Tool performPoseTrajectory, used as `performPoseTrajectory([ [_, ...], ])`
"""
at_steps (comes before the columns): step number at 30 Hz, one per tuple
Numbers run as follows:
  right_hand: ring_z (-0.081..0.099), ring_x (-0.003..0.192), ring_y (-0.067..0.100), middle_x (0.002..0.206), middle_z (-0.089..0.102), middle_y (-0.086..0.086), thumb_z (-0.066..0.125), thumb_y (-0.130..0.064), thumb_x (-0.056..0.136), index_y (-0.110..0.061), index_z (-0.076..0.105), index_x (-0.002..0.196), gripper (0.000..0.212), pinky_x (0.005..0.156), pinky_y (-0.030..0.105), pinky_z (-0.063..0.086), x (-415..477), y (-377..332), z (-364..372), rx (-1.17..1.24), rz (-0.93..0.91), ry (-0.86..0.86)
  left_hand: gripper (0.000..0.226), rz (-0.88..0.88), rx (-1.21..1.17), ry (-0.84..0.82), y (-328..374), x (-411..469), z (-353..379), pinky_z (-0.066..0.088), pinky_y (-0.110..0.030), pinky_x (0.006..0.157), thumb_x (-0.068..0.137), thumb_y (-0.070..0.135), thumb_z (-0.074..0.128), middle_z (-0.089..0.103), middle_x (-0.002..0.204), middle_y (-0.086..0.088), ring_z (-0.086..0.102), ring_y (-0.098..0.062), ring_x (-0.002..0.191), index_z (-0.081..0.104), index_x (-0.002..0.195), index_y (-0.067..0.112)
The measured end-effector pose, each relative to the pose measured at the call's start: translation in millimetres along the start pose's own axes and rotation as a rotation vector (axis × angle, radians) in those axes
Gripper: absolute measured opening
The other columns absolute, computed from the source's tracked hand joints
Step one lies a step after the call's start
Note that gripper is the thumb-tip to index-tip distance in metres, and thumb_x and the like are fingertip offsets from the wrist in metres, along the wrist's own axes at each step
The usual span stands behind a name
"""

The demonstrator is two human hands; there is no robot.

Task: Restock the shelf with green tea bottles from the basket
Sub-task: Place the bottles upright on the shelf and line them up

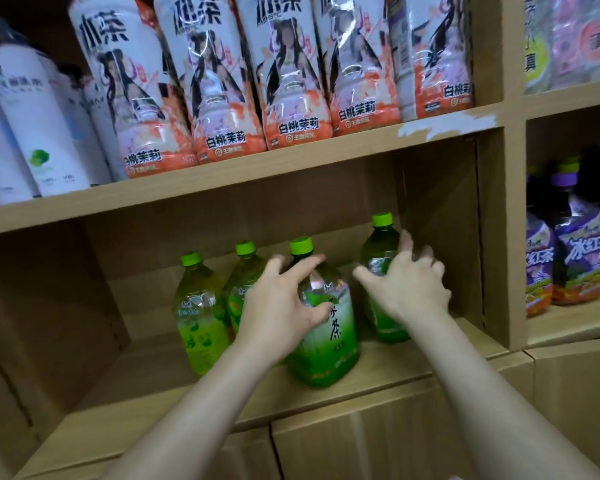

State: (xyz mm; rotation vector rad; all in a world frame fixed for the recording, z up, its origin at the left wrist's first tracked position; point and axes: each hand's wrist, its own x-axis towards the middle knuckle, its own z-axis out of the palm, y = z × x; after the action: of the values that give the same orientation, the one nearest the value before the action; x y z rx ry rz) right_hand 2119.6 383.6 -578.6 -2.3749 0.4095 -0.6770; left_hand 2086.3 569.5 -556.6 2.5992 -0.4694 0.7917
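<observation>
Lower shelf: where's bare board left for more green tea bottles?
Biggest bare patch: lower shelf board between the left wall and the leftmost bottle. Smaller strip between the rightmost bottle and the right wall. Crowded mid-shelf: four bottles close together, left hand gripping the front bottle, right hand holding the rightmost bottle.

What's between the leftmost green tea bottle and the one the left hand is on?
In the head view, one more green-capped bottle stands between the leftmost bottle and the front bottle, partly hidden behind the left hand.
</observation>
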Motion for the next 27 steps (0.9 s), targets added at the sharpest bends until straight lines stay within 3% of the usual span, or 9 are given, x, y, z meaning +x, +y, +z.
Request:
performPoseTrajectory([
  [2,0.022,0.138,0.041,0.156,0.011,0.016,0.058,-0.071,0.070,-0.030,0.004,0.148,0.104,0.101,0.057,0.036,7.7,-5.5,4.2,0.053,0.014,-0.020,0.069,0.018,-0.064,0.015,-6.0,-13.0,-4.6,0.046,-0.024,0.090,0.073,0.042,0.073,0.042,0.128,0.007,0.055,-0.015,0.105,0.039,0.132,0.057],
  [7,0.039,0.125,0.046,0.141,0.029,0.020,0.075,-0.051,0.069,-0.034,0.012,0.145,0.101,0.097,0.053,0.044,11.6,3.8,20.3,0.206,-0.023,0.061,0.097,-0.012,-0.060,-0.092,-10.3,-36.8,1.2,0.046,-0.037,0.099,0.073,0.039,0.077,0.015,0.155,0.006,0.051,-0.024,0.121,0.007,0.132,0.071],
  [10,0.047,0.119,0.044,0.134,0.036,0.021,0.078,-0.055,0.065,-0.034,0.018,0.143,0.101,0.095,0.049,0.048,0.0,5.1,9.4,0.271,-0.031,0.078,0.100,-0.044,-0.119,-0.046,-12.3,-37.0,-0.7,0.041,-0.034,0.103,0.067,0.039,0.082,0.022,0.154,0.004,0.043,-0.021,0.131,0.012,0.131,0.072],
  [16,0.051,0.108,0.033,0.117,0.037,0.007,0.079,-0.056,0.058,-0.041,0.025,0.136,0.097,0.094,0.043,0.047,-74.1,-3.7,-26.2,0.438,-0.150,0.219,0.098,-0.059,-0.161,0.064,-18.5,-55.1,-25.6,0.038,-0.028,0.103,0.062,0.035,0.086,0.028,0.152,0.011,0.043,-0.011,0.129,0.024,0.127,0.073],
  [23,0.049,0.106,0.025,0.109,0.037,0.001,0.082,-0.049,0.053,-0.045,0.033,0.131,0.093,0.090,0.033,0.044,-150.6,-68.7,-4.3,0.552,-0.310,0.057,0.102,-0.111,-0.099,0.211,-58.8,-100.7,-101.8,0.039,-0.040,0.107,0.057,0.032,0.088,0.035,0.148,0.009,0.041,-0.012,0.132,0.026,0.128,0.071],
  [27,0.047,0.105,0.024,0.107,0.035,-0.001,0.081,-0.052,0.054,-0.044,0.030,0.133,0.094,0.092,0.038,0.046,-181.7,-117.8,30.4,0.579,-0.370,-0.042,0.101,-0.243,0.015,0.252,-106.4,-116.9,-124.8,0.041,-0.041,0.105,0.062,0.026,0.087,0.031,0.150,0.009,0.040,-0.015,0.133,0.026,0.131,0.067],
])
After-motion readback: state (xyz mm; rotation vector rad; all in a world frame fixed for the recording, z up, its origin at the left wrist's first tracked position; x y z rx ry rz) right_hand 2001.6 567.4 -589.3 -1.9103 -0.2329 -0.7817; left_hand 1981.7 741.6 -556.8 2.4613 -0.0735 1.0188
